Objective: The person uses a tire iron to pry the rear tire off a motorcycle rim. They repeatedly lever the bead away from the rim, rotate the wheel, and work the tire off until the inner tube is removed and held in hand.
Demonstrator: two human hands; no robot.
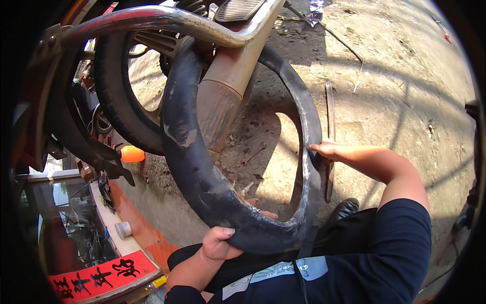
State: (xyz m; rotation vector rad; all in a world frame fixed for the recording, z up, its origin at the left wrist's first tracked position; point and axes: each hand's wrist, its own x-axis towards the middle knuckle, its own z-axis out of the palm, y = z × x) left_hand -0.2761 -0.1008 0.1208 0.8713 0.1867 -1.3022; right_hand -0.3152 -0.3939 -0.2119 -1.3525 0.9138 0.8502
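A large black inner tube [186,154] with whitish powder marks stands as a tilted ring in front of me. My left hand [218,245] is closed round its lower edge; the thumb lies on the outside, and fingertips show through the ring's opening. At the tube's right side, my right hand [325,150] grips the rubber, its thumb toward the inner rim and its other fingers mostly hidden. A small valve-like stem [246,190] shows near the lower inner rim. The tube's upper part passes behind a motorcycle's bent metal bar and beside a rusty, dusty cylindrical pipe [218,104].
The shiny bent bar [167,19] crosses overhead. A tyred wheel [114,96] stands at left, near an orange round object [132,153]. A wrench [254,154] and a long metal strip [330,114] lie on the dirt. Lower left are a glass-topped case [66,218] and red paper [104,276].
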